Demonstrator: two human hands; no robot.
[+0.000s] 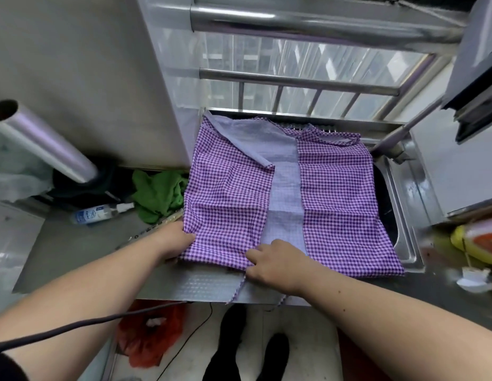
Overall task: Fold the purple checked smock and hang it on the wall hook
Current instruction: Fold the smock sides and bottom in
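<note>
Smock [335, 199], one, left hand [173, 240] pinching edge, right hand [277, 264] pressing flat

- Smock [335, 193] spreads across the sink [404, 215], covering most of the basin.
- Left of it: green cloth [159, 193], spray bottle [99, 214] and film roll [44, 144] crowd the counter [74, 243].
- Faucet [398, 133] slants over the smock's far right corner.
- Window rails [294, 81] block the far side.
</note>
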